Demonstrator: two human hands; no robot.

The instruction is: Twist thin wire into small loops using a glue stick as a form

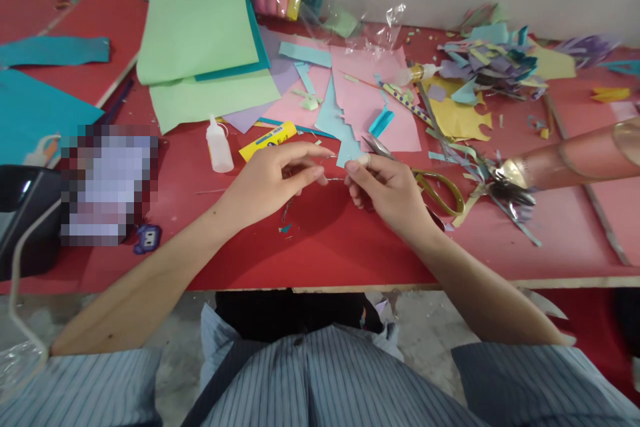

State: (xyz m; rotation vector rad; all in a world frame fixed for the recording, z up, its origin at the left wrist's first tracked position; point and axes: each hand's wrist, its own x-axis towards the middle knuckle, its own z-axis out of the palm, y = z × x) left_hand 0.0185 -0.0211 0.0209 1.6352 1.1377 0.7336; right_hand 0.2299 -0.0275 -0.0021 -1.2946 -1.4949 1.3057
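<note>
A thin, silvery twisted strand [336, 179], perhaps wire, runs level between my two hands above the red table. My left hand [277, 173] pinches one end between thumb and fingers. The other end disappears into my right hand [390, 183], whose thumb and forefinger are pressed together. A small whitish bit [365, 160] shows at the right forefinger; what it is I cannot make out. Below my left fingers a chain-like twisted piece [286, 211] hangs or lies. Just beyond my fingertips is a light blue paper strip [349, 152]. Scissors [440, 190] with olive handles lie beside my right hand.
A glue bottle [219, 147] and a yellow glue stick [269, 140] stand and lie left of centre. Green paper sheets [197, 30], pink paper [370, 80] and a heap of paper scraps [493, 63] cover the back. A phone [110, 187] is at left, a pinkish tube [580, 157] at right.
</note>
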